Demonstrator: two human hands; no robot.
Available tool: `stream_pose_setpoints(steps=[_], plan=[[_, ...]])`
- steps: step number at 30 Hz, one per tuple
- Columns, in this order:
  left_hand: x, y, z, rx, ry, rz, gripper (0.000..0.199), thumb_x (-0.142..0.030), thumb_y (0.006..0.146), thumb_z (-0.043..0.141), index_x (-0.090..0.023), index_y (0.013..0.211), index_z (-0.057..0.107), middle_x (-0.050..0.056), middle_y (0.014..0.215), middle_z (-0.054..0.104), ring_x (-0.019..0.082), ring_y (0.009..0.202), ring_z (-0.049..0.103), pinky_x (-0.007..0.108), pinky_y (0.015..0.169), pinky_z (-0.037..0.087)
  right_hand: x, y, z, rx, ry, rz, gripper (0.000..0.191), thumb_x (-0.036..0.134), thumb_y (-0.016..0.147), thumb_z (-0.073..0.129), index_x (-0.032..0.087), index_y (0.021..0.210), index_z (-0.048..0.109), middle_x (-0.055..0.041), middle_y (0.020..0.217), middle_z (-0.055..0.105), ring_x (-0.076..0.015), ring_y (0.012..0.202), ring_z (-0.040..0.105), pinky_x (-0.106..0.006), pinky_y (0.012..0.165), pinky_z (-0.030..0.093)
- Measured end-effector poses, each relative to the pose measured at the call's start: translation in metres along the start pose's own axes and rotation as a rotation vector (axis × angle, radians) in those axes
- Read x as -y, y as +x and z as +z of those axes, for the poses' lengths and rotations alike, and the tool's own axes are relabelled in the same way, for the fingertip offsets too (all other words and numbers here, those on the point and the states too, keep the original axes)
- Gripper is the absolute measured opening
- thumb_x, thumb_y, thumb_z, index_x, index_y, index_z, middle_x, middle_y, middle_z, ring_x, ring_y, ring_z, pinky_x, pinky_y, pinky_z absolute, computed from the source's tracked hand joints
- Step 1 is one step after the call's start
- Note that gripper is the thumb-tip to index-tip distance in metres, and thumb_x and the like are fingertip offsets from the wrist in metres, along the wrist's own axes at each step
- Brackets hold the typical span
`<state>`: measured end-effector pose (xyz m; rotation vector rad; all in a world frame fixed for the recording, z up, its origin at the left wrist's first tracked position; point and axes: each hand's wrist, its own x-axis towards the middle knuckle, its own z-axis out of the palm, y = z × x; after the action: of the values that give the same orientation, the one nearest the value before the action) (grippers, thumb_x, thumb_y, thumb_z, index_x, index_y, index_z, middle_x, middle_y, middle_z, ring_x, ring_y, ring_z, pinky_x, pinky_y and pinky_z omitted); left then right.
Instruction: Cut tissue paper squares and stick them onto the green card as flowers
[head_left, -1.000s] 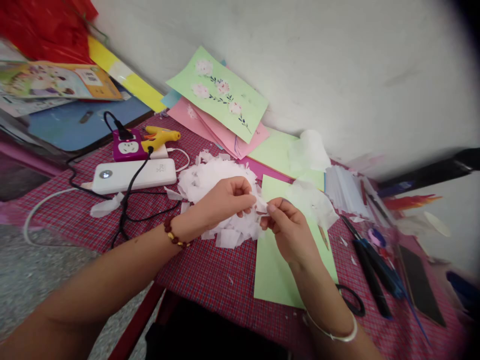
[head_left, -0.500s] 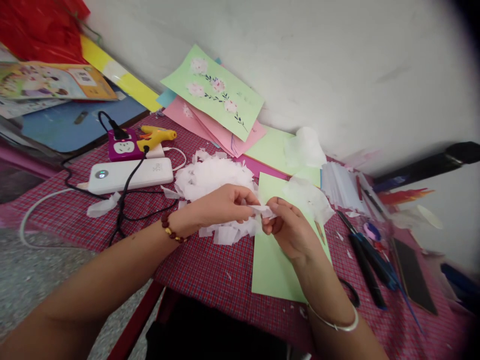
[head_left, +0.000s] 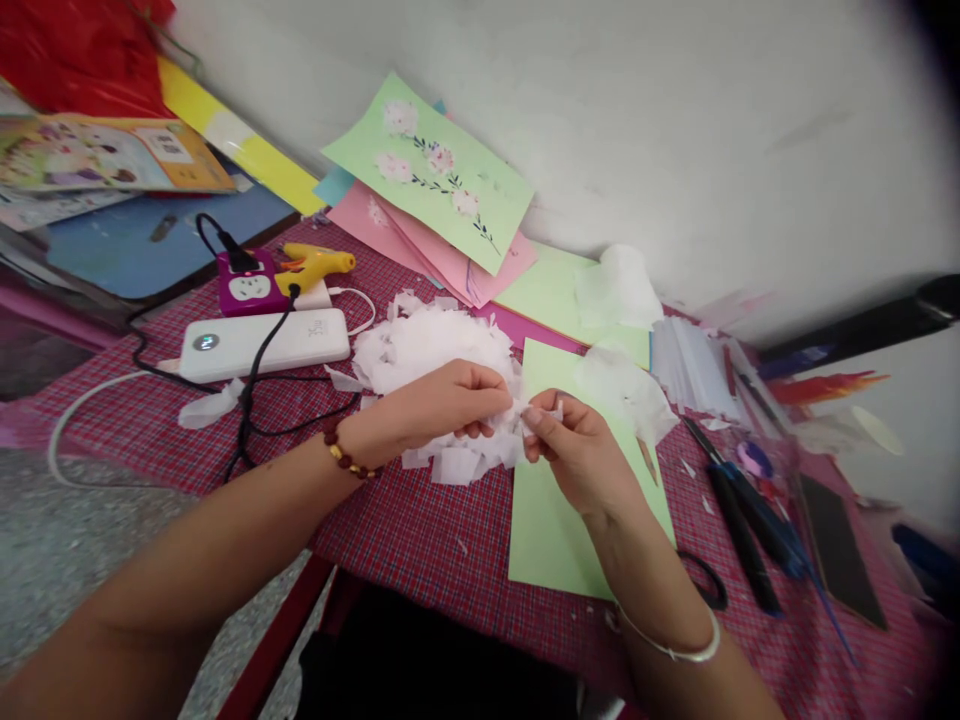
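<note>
Paper scrap [head_left: 519,410]: was pinched by left hand [head_left: 469,395] and right hand [head_left: 574,445], apparently for fine control. Pile [head_left: 431,345]: lay left of green sheet [head_left: 555,535], likely for easy reach.

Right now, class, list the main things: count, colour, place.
Scrap: 1, white, centre
Heap: 1, white paper, behind scrap
Power bank: 1, white, left of heap
Socket: 1, purple, behind power bank
Glue gun: 1, yellow, beside socket
Cables: several, black and white, around power bank
Flower card: 1, green, behind heap
Pink sheets: several, pink, under flower card
Front sheet: 1, green, right of heap
Strips: many, white, right of front sheet
Tool: 1, black and blue, right of front sheet
Slab: 1, dark, right of tool
Plastic: 1, red, upper left
Book: 1, orange, below plastic
Cloth: 1, red check, underneath
Left hand: 1, bare, pinching scrap
Right hand: 1, bare, pinching scrap
</note>
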<state>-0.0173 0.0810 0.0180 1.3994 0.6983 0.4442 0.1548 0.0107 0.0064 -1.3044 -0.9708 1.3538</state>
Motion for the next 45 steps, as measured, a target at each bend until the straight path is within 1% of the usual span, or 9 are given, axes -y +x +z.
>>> stream_pose_setpoints(steps=[5,10,13,16,18,23,28,36,45], plan=[[-0.008,-0.002,-0.007,-0.029,-0.037,0.029,0.022,-0.022,0.076,0.054,-0.017,0.056,0.048,-0.004,0.053,0.045,0.006,0.048,0.041,0.018,0.046,0.032,0.0,-0.001,-0.003,-0.045,-0.058,-0.029,0.022,0.035,0.075,0.073,0.021,0.068,0.058,0.0061,0.051,0.057,-0.0081,0.045,0.049,-0.023,0.047,0.039],[-0.02,-0.006,-0.027,-0.351,0.102,0.183,0.022,-0.026,0.079,0.058,-0.016,0.059,0.055,-0.002,0.057,0.051,0.007,0.052,0.043,0.019,0.049,0.034,0.011,0.004,-0.017,-0.133,-0.272,-0.13,0.017,0.035,0.08,0.069,0.023,0.072,0.06,0.0041,0.056,0.055,-0.0115,0.05,0.051,-0.027,0.05,0.043],[-0.023,-0.006,-0.035,-0.48,0.245,0.238,0.019,-0.025,0.079,0.06,-0.015,0.063,0.061,-0.001,0.058,0.053,0.007,0.053,0.045,0.02,0.051,0.034,0.022,0.008,-0.026,-0.084,-0.604,-0.233,0.008,0.033,0.081,0.067,0.024,0.08,0.066,-0.0015,0.074,0.065,-0.0161,0.061,0.057,-0.033,0.059,0.048],[-0.022,-0.005,-0.036,-0.482,0.297,0.258,0.015,-0.022,0.079,0.061,-0.013,0.067,0.065,-0.001,0.059,0.056,0.008,0.056,0.048,0.021,0.053,0.036,0.027,0.005,-0.022,0.016,-0.967,-0.439,0.02,0.023,0.078,0.066,0.025,0.098,0.069,-0.0077,0.103,0.068,-0.024,0.086,0.063,-0.043,0.08,0.05],[-0.021,-0.004,-0.035,-0.451,0.319,0.272,0.012,-0.02,0.078,0.061,-0.013,0.071,0.067,-0.001,0.061,0.057,0.008,0.057,0.049,0.021,0.054,0.035,0.021,0.001,-0.013,0.1,-1.069,-0.516,0.023,0.02,0.081,0.063,0.024,0.103,0.068,-0.0093,0.105,0.067,-0.0263,0.094,0.063,-0.045,0.086,0.049],[-0.015,0.001,-0.032,-0.438,0.387,0.265,0.015,-0.014,0.076,0.062,-0.014,0.088,0.07,-0.004,0.057,0.053,0.008,0.054,0.046,0.022,0.055,0.034,-0.012,-0.001,0.006,0.192,-1.232,-0.46,0.023,0.021,0.08,0.066,0.022,0.103,0.067,-0.0122,0.107,0.066,-0.031,0.097,0.062,-0.051,0.086,0.047],[-0.013,0.001,-0.03,-0.434,0.444,0.254,0.014,-0.014,0.076,0.061,-0.015,0.086,0.071,-0.003,0.061,0.056,0.011,0.061,0.051,0.024,0.062,0.039,-0.02,0.005,0.003,0.066,-0.935,-0.41,0.012,0.018,0.085,0.058,0.022,0.076,0.064,-0.005,0.08,0.064,-0.0204,0.075,0.059,-0.038,0.073,0.047],[-0.013,0.0,-0.023,-0.489,0.485,0.432,0.009,-0.014,0.074,0.062,-0.017,0.081,0.067,0.005,0.097,0.065,0.02,0.102,0.057,0.032,0.087,0.045,-0.008,0.008,-0.006,-0.049,-0.177,-0.015,0.011,0.034,0.075,0.072,0.026,0.074,0.065,0.0022,0.068,0.061,-0.0149,0.063,0.055,-0.031,0.064,0.048],[-0.006,0.002,-0.007,-0.249,0.306,0.306,0.028,-0.016,0.08,0.058,-0.016,0.107,0.065,-0.001,0.072,0.06,0.012,0.067,0.054,0.023,0.063,0.041,0.0,0.007,0.0,-0.035,-0.078,-0.03,0.01,0.026,0.07,0.075,0.026,0.077,0.068,0.0031,0.07,0.062,-0.0138,0.064,0.055,-0.031,0.066,0.047]])
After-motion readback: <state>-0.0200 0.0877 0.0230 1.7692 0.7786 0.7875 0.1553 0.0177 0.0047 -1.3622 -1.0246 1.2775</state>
